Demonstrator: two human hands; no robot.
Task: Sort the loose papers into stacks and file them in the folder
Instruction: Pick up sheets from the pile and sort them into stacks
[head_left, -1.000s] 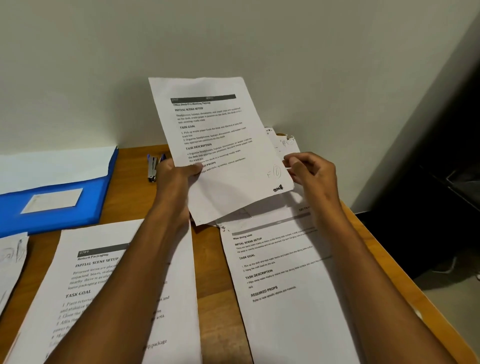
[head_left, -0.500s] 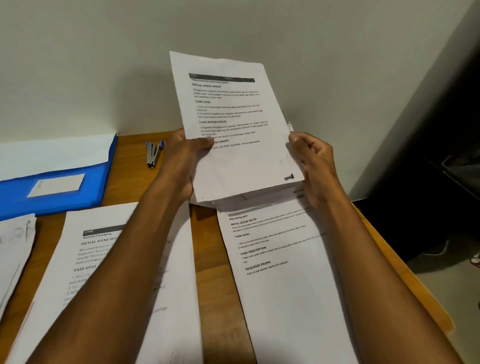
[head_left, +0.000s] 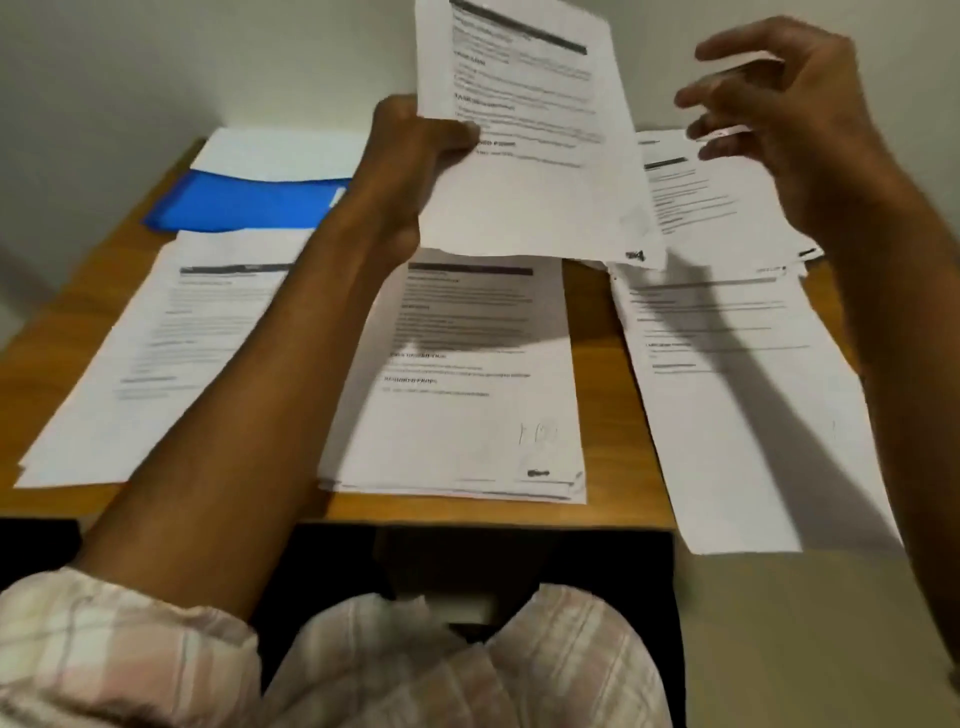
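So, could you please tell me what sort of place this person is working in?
Most likely a home or small office desk: a wooden table pushed against a plain wall, covered with printed sheets in stacks, with a blue folder at the back left.

Tabletop (head_left: 592, 291) mostly covered: three paper stacks along near edge, left stack (head_left: 156, 353), middle stack (head_left: 467, 395), right stack (head_left: 743, 405) overhanging edge. Narrow bare wood strips between stacks. Blue folder (head_left: 244, 202) blocks far left corner. Raised sheet (head_left: 540, 156) screens far middle.

Wooden desk (head_left: 592, 291), blue folder (head_left: 244, 202), printed paper stacks (head_left: 467, 384)
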